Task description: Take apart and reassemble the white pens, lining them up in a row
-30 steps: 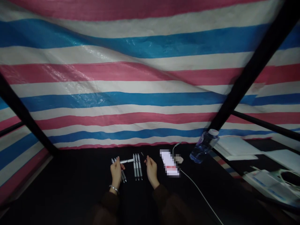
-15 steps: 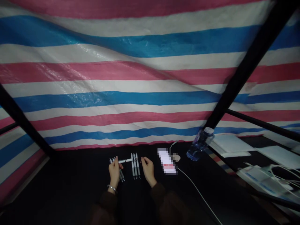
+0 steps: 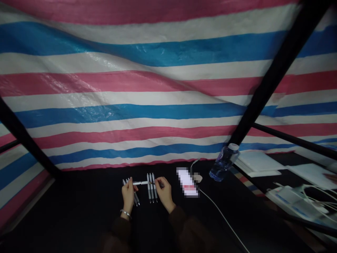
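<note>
- A white pen (image 3: 140,182) is held level just above a dark surface (image 3: 79,211), between a person's two hands, crossing over the tops of other pens laid there.
- The left hand (image 3: 128,195), a bracelet (image 3: 125,212) at its wrist, has its fingers closed around the pen's left end.
- The right hand (image 3: 163,192) meets the pen's right end, fingers pinched shut on it; the tip itself is too small to make out.
- A row of three pens (image 3: 151,191) lies side by side between the hands, and a few more pens (image 3: 137,200) lie just beside the left hand.
- Right of the hands lies a phone (image 3: 187,186) with a white cable (image 3: 223,218) running toward the viewer; a water bottle (image 3: 223,162) stands beyond it.
- A red, white and blue striped tarp (image 3: 158,88) hangs behind, crossed by black poles (image 3: 271,77).
</note>
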Action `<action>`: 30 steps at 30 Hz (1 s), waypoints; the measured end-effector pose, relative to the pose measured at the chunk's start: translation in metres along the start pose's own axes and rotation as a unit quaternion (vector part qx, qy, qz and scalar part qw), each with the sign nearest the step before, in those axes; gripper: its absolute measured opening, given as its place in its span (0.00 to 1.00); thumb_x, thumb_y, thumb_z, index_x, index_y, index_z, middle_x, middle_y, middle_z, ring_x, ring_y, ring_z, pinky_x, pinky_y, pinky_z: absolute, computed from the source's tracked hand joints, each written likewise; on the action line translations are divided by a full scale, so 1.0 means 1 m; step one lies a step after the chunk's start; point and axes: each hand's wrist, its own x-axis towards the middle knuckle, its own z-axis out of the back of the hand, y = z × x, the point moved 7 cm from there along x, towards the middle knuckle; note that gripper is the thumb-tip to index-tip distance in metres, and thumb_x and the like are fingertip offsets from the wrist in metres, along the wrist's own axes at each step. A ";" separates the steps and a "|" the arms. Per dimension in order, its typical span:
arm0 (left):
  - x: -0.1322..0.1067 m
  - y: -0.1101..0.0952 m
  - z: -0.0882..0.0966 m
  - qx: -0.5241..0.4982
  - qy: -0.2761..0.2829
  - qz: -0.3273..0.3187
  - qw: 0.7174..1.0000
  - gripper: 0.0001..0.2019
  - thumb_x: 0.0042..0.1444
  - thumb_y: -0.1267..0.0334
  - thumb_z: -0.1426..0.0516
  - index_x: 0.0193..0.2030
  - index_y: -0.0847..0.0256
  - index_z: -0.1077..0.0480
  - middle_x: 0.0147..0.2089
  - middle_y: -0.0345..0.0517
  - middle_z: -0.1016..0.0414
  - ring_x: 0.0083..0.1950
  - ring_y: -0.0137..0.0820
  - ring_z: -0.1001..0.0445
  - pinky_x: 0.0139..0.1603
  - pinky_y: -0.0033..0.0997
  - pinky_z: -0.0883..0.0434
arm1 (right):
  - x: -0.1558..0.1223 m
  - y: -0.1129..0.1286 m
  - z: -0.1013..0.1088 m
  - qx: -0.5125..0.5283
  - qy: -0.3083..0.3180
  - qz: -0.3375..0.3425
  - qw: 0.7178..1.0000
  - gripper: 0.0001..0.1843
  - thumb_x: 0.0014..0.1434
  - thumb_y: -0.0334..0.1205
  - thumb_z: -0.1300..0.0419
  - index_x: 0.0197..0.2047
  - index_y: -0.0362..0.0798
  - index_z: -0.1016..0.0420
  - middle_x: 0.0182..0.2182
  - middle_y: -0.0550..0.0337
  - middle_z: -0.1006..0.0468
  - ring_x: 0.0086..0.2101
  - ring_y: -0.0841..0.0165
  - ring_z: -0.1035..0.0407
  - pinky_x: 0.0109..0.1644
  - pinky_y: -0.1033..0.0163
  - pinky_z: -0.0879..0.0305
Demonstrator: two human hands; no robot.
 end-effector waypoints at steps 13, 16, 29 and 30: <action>0.000 0.002 -0.006 0.086 0.033 -0.029 0.995 0.27 0.51 0.42 0.52 0.11 0.60 0.36 0.13 0.43 0.34 0.18 0.28 0.36 0.24 0.27 0.38 | -0.002 0.029 -0.004 -0.028 0.049 0.104 0.993 0.06 0.52 0.30 0.48 0.28 0.47 0.31 0.28 0.60 0.34 0.30 0.69 0.35 0.34 0.65 0.36; 0.001 0.002 -0.005 0.083 0.026 -0.033 0.996 0.28 0.51 0.41 0.53 0.11 0.60 0.36 0.13 0.43 0.35 0.17 0.28 0.37 0.23 0.28 0.39 | -0.003 0.035 -0.004 -0.013 0.069 0.119 0.990 0.11 0.46 0.26 0.49 0.33 0.47 0.31 0.32 0.57 0.33 0.34 0.67 0.34 0.37 0.63 0.35; 0.002 0.003 -0.002 0.028 0.011 -0.003 1.000 0.27 0.51 0.42 0.51 0.11 0.61 0.37 0.13 0.43 0.34 0.18 0.28 0.35 0.24 0.27 0.38 | -0.001 0.028 -0.010 0.046 0.104 0.094 0.989 0.10 0.50 0.28 0.48 0.34 0.46 0.29 0.32 0.57 0.31 0.35 0.66 0.33 0.39 0.62 0.36; 0.002 0.004 -0.002 0.022 0.011 -0.002 1.000 0.27 0.51 0.43 0.51 0.11 0.61 0.37 0.13 0.43 0.34 0.18 0.28 0.35 0.24 0.27 0.38 | -0.001 0.026 -0.011 0.051 0.102 0.088 0.989 0.09 0.51 0.28 0.48 0.34 0.46 0.29 0.32 0.57 0.31 0.35 0.67 0.33 0.38 0.62 0.36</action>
